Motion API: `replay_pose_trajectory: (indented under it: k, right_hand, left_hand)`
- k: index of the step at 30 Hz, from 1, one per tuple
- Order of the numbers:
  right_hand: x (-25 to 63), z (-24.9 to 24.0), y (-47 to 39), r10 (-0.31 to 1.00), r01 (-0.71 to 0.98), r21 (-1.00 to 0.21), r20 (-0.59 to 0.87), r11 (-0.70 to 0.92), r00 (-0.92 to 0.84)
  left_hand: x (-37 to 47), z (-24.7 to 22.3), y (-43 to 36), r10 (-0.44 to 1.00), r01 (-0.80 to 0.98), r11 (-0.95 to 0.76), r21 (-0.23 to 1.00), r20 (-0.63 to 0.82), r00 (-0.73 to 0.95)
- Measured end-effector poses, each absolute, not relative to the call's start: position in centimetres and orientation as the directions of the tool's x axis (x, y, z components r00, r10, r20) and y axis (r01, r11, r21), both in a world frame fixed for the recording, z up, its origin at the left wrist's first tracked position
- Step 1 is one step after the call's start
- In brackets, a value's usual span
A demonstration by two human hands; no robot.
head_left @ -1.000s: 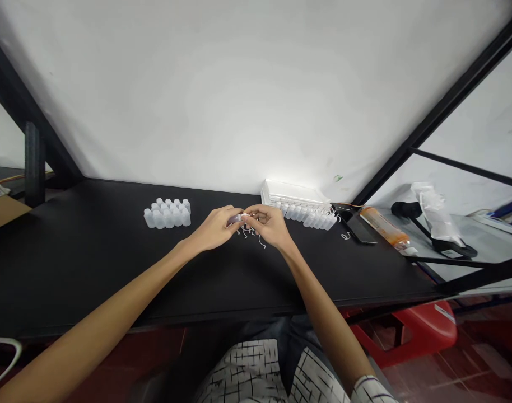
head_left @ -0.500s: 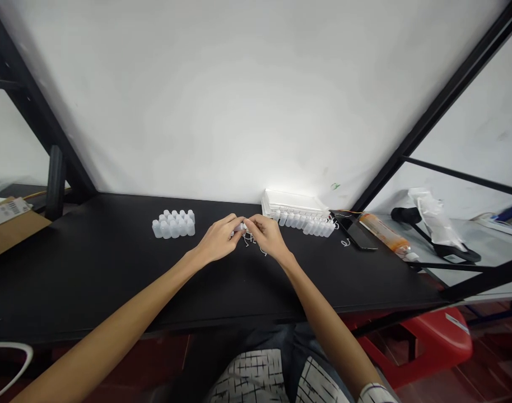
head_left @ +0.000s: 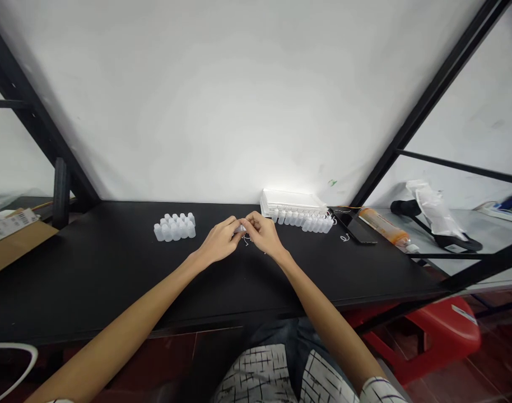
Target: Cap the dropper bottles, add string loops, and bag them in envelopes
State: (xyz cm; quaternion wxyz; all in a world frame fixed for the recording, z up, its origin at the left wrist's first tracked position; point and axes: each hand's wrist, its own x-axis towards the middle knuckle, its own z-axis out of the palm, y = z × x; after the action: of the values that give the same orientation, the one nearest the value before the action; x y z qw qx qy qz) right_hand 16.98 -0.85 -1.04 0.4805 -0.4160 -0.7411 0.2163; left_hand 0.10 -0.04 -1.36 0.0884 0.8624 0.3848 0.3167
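A small white plastic bottle (head_left: 240,228) lies tilted between my two hands above the black table, mostly covered by fingers. My left hand (head_left: 219,242) is closed round its body. The fingers of my right hand (head_left: 262,235) pinch its other end, where the cap is hidden from sight. Thin white curled strips (head_left: 246,240) lie on the table just under my hands. To the left stands a cluster of small white bottles (head_left: 175,228), upright in rows. On the right, more small bottles (head_left: 317,224) stand in rows.
White stacked trays (head_left: 292,200) sit against the wall behind the right-hand bottles. A dark phone (head_left: 359,230) and an orange-labelled bottle (head_left: 384,226) lie farther right. Cardboard (head_left: 18,240) is at the far left. A red stool (head_left: 441,330) stands below the table's right side.
The view has shifted slightly. My hands stay together on the bottle, with the right fingers curled a little further over its end, and fewer strips show below them.
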Motion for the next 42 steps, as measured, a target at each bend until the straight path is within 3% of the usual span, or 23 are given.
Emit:
replay_pose_trajectory:
  k: [6, 13, 21, 26, 33, 42]
  right_hand:
    - [17.3, -1.1, -0.4, 0.871, 0.236, -0.842, 0.438, 0.485, -0.225]
    - [17.2, -1.2, -0.5, 0.851, 0.4, -0.754, 0.492, 0.521, -0.183]
    - [17.8, -1.3, 0.4, 0.881, 0.123, -0.883, 0.423, 0.454, -0.215]
    - [18.1, -1.2, 0.2, 0.875, 0.21, -0.857, 0.423, 0.471, -0.236]
    - [18.1, -1.6, -0.8, 0.857, 0.532, -0.682, 0.476, 0.502, -0.198]
    - [18.2, -0.9, -1.3, 0.825, 0.527, -0.647, 0.518, 0.551, -0.227]
  left_hand:
    - [-0.3, -1.1, 0.2, 0.745, 0.635, -0.658, 0.405, 0.475, 0.469]
    - [0.3, -1.5, 0.0, 0.712, 0.637, -0.684, 0.357, 0.519, 0.473]
    - [0.2, -1.5, 0.5, 0.726, 0.621, -0.672, 0.404, 0.527, 0.442]
    - [-0.1, -1.3, 0.3, 0.69, 0.559, -0.718, 0.416, 0.535, 0.487]
    - [0.1, -1.6, -0.1, 0.606, 0.484, -0.793, 0.37, 0.56, 0.565]
    - [0.2, -1.2, 0.2, 0.643, 0.464, -0.765, 0.446, 0.539, 0.544]
